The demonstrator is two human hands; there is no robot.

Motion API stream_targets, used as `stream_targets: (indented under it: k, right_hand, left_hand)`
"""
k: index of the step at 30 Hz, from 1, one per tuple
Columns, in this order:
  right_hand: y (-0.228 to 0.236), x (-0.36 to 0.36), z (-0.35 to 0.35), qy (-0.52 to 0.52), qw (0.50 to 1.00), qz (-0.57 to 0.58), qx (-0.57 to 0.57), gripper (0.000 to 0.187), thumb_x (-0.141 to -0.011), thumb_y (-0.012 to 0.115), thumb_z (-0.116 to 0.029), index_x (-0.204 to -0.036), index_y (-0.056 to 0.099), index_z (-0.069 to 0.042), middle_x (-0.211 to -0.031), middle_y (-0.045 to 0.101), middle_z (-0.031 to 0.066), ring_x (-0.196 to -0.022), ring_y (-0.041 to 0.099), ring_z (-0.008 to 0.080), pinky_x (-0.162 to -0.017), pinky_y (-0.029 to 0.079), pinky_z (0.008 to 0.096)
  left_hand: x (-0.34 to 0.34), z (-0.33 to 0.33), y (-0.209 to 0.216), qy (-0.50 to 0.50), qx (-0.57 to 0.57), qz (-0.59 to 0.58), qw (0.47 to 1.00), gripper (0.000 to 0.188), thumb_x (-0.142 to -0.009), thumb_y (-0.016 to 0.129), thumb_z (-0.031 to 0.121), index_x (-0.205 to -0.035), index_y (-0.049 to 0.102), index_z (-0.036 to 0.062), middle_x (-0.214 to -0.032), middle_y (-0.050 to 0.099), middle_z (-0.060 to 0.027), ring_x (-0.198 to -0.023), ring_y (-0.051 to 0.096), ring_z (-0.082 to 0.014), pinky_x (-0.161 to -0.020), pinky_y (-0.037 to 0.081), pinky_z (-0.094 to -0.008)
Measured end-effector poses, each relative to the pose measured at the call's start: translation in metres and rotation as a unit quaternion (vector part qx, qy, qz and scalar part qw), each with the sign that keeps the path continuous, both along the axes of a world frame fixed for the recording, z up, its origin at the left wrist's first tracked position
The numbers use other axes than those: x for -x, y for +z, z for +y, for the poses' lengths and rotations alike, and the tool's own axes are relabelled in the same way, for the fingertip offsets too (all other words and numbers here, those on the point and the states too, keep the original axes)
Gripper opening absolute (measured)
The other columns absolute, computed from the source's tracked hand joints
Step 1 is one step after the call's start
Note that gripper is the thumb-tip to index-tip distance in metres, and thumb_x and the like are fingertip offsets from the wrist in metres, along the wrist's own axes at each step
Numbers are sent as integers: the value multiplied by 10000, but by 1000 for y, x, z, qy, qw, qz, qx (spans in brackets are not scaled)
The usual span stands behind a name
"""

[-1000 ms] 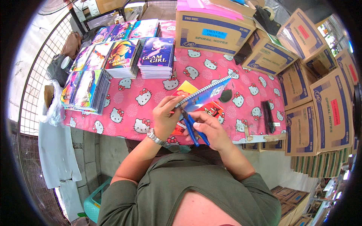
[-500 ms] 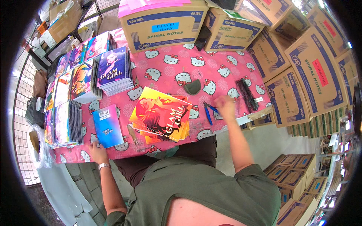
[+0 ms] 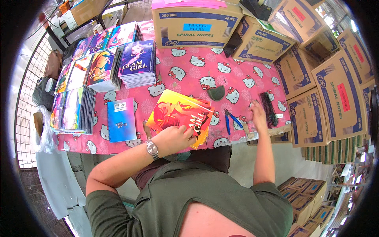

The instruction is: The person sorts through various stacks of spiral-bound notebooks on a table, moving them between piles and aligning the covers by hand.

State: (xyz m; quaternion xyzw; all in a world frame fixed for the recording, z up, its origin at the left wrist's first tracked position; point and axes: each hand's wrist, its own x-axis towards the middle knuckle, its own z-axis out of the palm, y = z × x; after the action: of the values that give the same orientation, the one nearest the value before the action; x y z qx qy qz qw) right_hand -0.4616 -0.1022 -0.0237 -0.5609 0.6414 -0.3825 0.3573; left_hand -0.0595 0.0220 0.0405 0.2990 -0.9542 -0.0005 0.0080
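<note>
My left hand (image 3: 175,139), wearing a watch (image 3: 152,149), lies with curled fingers over the near edge of a loose stack of yellow and red notebooks (image 3: 179,112). Whether it grips a sheet there is hidden. Over the table's right part, my right hand (image 3: 258,115) has its fingers drawn together; anything between them is too small to make out. Black spiral binding coils (image 3: 268,110) lie bunched just right of it. Blue-handled pliers (image 3: 228,122) rest partly spread to its left. A blue-pink notebook (image 3: 121,119) lies flat left of the stack.
Piles of spiral notebooks (image 3: 136,63) fill the table's left side. Cardboard cartons (image 3: 197,27) stand along the back, and more cartons (image 3: 335,94) are stacked at the right. A dark half-round piece (image 3: 216,93) lies on the pink patterned tablecloth (image 3: 181,89).
My left hand has moved right, from beside the blue-pink notebook onto the yellow and red stack. My right hand stays near the coils and pliers. The whole view has shifted slightly.
</note>
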Motion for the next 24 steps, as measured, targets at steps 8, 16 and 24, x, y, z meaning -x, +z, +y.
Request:
stream_targets:
  k: [8,16,24]
  right_hand:
    - [72,-115,93,128,968,-179,121,432,-966,464,-59,-1394,496,-6,-1207,618,103,-677,528,67,-620,458,227]
    - [90,-186,118,196,957,-142,160,640,-1063,375,-395,-1512,312,57,-1560,329,235,-1372,397,287,-1114,320,365]
    - [121,-156,85,247,939,34,237,276,-901,642,-2,-1163,708,-63,-1056,644,89,-926,617,194,-796,515,307]
  left_hand:
    - [5,-17,110,80,-175,31,981,288,-819,596,130,-1100,602,72,-987,655,-101,-944,667,-273,-761,552,-399]
    - [44,-40,63,223,139,199,944,197,-831,662,217,-955,605,74,-957,631,-76,-968,602,-245,-912,422,-418]
    - [30,-37,72,163,65,225,958,241,-825,681,217,-1021,621,91,-939,602,-46,-951,578,-233,-900,411,-402]
